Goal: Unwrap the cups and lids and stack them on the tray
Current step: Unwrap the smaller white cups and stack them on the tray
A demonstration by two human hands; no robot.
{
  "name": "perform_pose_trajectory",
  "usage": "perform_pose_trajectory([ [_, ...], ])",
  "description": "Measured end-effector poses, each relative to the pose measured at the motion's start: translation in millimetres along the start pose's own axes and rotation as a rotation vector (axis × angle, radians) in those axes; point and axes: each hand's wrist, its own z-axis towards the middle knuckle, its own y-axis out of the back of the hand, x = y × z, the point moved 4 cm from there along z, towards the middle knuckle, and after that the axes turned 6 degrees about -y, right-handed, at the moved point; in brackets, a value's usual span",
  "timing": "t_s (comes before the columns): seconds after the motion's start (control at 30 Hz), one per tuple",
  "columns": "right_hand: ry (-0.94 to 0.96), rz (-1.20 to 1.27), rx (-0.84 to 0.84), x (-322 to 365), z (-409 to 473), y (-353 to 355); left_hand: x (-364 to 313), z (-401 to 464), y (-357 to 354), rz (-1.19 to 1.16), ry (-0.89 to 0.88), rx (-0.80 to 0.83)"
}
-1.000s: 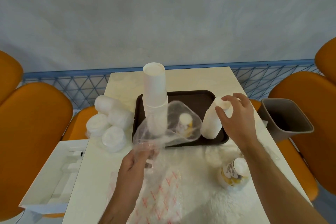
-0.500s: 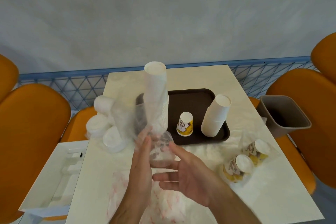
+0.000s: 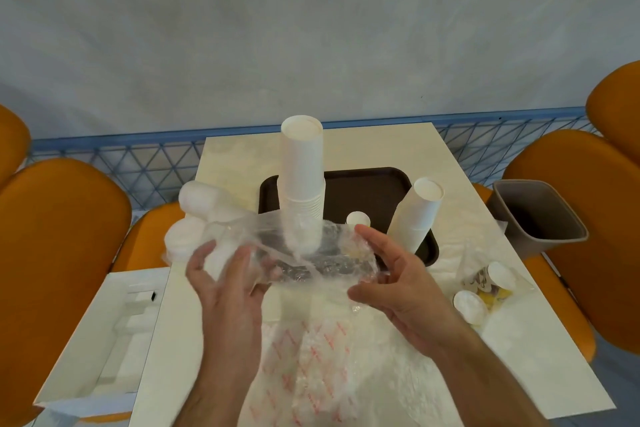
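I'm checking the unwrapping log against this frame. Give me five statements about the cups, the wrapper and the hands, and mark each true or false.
1. Both hands hold the clear plastic wrapper. True: the left hand and the right hand grip it at opposite ends.
2. The tall cup stack stands on the brown tray. True.
3. The shorter cup stack lies flat on the table. False: it stands on the tray, leaning.
4. The grey bin sits on the tray. False: it is off the table's right edge.
5. The wrapped lids are stacked on the tray. False: they lie left of the tray, on the table.
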Motion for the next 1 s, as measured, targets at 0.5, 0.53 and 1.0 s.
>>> perform_pose_trajectory([
  [0.5,0.091,-0.062,-0.010,8,3,23,-10,30,39,0.352,-0.120,0.153],
  [0.53,0.090,-0.101,0.027,9,2,23,-12,32,41,0.363,-0.116,0.148],
  [1.0,0.094,-0.090,-0.040,19,10,39,-6,46,50,0.411,-0.074,0.123],
])
